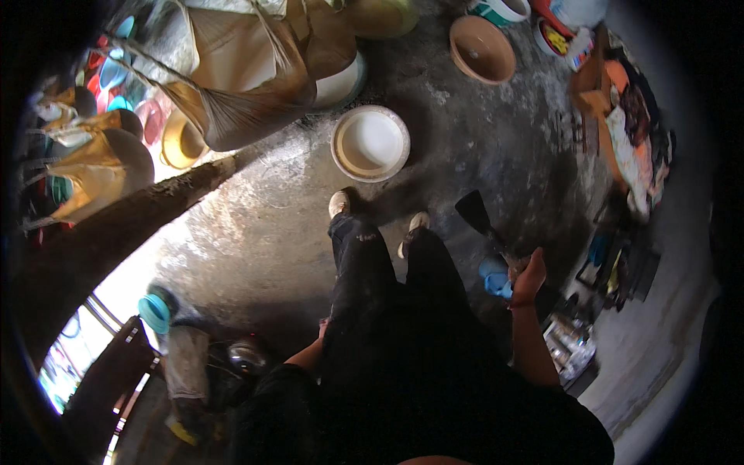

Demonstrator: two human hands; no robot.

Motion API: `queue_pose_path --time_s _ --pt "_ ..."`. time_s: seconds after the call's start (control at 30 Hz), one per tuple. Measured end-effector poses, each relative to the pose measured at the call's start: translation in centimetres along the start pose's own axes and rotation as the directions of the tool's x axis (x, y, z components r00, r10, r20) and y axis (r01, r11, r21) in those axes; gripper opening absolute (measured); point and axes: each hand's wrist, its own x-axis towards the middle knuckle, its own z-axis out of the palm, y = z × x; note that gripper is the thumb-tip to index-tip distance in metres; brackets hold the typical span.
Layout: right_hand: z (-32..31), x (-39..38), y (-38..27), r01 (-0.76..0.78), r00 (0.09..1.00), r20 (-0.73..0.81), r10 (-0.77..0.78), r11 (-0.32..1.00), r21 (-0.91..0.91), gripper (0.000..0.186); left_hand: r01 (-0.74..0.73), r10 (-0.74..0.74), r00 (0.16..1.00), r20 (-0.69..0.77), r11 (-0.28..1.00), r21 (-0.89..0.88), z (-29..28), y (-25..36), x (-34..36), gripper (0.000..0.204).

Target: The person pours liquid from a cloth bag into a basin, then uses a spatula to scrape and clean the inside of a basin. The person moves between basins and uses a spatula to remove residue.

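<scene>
My right hand (529, 277) is closed around the handle of a spatula (473, 213). Its flat dark blade points forward and to the left, over the floor. My left hand (322, 328) hangs low beside my left thigh. Only a small part of it shows, and its fingers are hidden. Ahead of my feet, a round white basin (337, 149) stands on the floor with something pale in it, or a white bottom; I cannot tell which. Neither hand touches the basin.
Tan cloths (232, 116) hang from cords at upper left, near a yellow basin (180, 141). A brown basin (508, 66) stands ahead right. Blue footwear (496, 279) lies below the spatula. A dark beam (147, 198) crosses the left; clothes (635, 132) are heaped at right.
</scene>
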Motion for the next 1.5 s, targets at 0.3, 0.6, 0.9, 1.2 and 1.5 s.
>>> queue_pose_path --time_s 0.3,0.6,0.9,1.2,1.5 --pt "0.5 13.2 3.4 0.079 0.990 0.119 -0.072 0.995 -0.059 0.053 -0.165 0.190 0.981 -0.032 0.914 0.370 15.5 9.4 15.7 0.037" --pt "2.1 16.4 2.1 0.089 0.978 0.198 -0.073 0.994 -0.070 0.055 0.064 -0.074 0.991 0.109 0.994 0.085 16.8 12.0 19.3 0.034" --pt "6.4 18.9 -3.1 0.006 0.951 0.309 0.021 0.996 -0.087 0.056 0.172 -0.167 0.981 0.095 0.984 -0.049 14.2 13.3 20.1 0.036" --pt "16.0 19.6 -15.5 0.041 0.955 0.298 0.004 0.989 -0.143 0.057 0.166 -0.146 0.986 0.078 0.859 -0.485 2.1 15.8 18.5 0.036" --pt "24.2 27.9 -18.2 0.213 0.880 0.465 -0.099 0.956 -0.200 0.060 0.072 -0.029 0.997 0.078 -0.177 -0.982 -9.7 21.7 19.9 0.035"
